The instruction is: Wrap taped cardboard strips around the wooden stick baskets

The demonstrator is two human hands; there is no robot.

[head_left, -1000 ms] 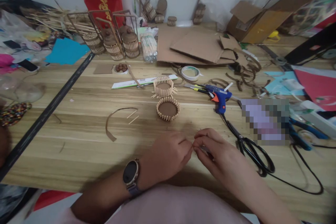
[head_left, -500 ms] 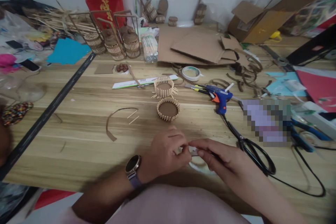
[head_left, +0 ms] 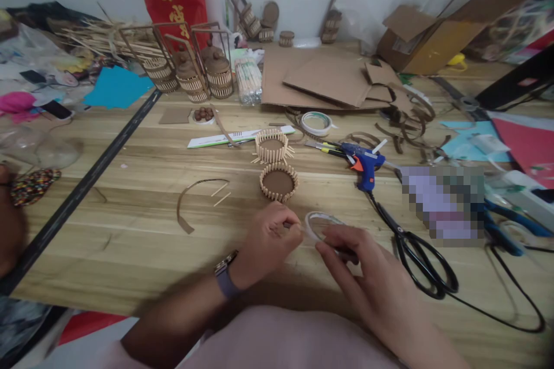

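Whitish ring (head_left: 308, 225) grasped in our right hand (head_left: 367, 274), we hold our left hand (head_left: 270, 242) curled just beside it; whether that grips anything, we cannot tell. Reaching too far forward could, we judge, knock the nearer stick-walled cup (head_left: 279, 183).

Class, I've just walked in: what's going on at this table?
A person's right hand grips a pale ring, seemingly a tape roll. The left hand is curled closed beside it; whether it holds anything is unclear. Beyond the hands sit two round stick-walled trays, one behind the other. A blue glue gun and black scissors lie to the right.
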